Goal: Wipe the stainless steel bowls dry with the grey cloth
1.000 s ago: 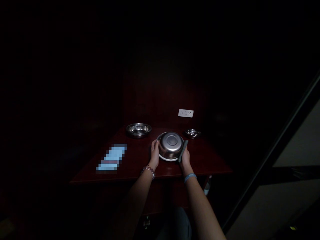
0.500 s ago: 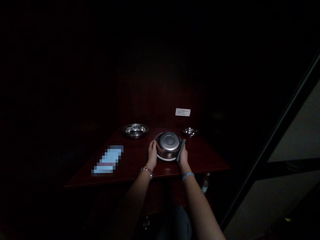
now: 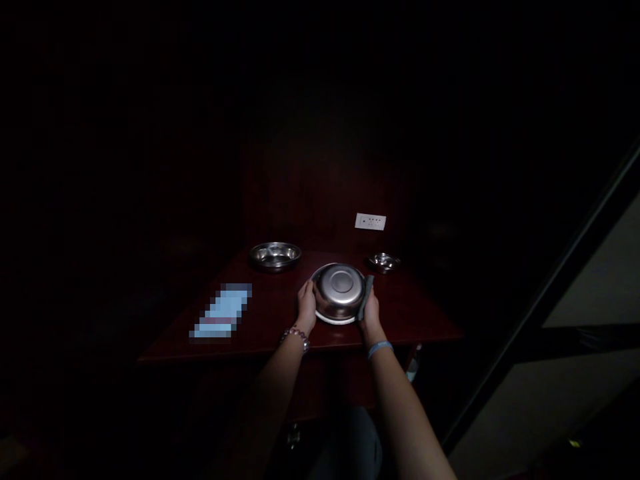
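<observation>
A shiny metal bowl (image 3: 341, 287), bottom side up, is held between my two hands over the front of the dark red table. My left hand (image 3: 307, 310) grips its left rim, with the fingers partly hidden behind the bowl. On the opposite side my right hand (image 3: 371, 312) presses a grey cloth (image 3: 366, 298) against the rim. Whether the bowl touches the tabletop I cannot tell.
A wide metal bowl (image 3: 275, 256) stands upright at the back left of the table (image 3: 400, 320), and a smaller metal bowl (image 3: 384, 262) at the back right. A pixelated light-blue patch (image 3: 223, 312) covers something at left. A white socket panel (image 3: 371, 221) is on the back wall.
The whole view has shifted slightly, with the table and bowls a little further right and up. Both hands keep hold of the upturned bowl, the cloth still at its right rim.
</observation>
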Demonstrator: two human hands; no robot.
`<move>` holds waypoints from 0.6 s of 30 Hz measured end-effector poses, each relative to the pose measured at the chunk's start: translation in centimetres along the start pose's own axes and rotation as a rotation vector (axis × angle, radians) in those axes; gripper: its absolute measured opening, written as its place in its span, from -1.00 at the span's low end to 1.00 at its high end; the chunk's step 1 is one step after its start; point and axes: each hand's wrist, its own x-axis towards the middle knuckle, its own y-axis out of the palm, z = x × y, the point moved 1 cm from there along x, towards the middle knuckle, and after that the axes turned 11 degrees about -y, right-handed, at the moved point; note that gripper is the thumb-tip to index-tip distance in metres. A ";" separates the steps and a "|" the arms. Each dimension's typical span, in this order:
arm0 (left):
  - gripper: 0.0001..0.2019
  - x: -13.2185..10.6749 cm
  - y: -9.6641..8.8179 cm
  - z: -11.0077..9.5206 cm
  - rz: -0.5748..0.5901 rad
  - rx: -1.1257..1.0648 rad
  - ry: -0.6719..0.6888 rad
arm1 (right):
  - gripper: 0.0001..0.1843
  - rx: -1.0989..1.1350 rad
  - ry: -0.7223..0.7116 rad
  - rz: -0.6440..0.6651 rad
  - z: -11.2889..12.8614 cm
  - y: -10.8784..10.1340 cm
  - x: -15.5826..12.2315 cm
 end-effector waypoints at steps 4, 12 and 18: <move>-0.72 -0.2 0.2 0.2 0.017 0.007 0.018 | -0.48 -0.062 -0.024 -0.025 -0.4 -0.4 0.3; -0.79 -0.7 0.2 0.2 0.046 0.083 0.013 | -0.49 -0.037 0.041 -0.201 -1.0 -1.3 1.0; -0.74 -1.7 1.2 -0.3 0.136 0.159 0.008 | -0.47 -0.061 0.011 -0.162 -1.5 -1.3 1.1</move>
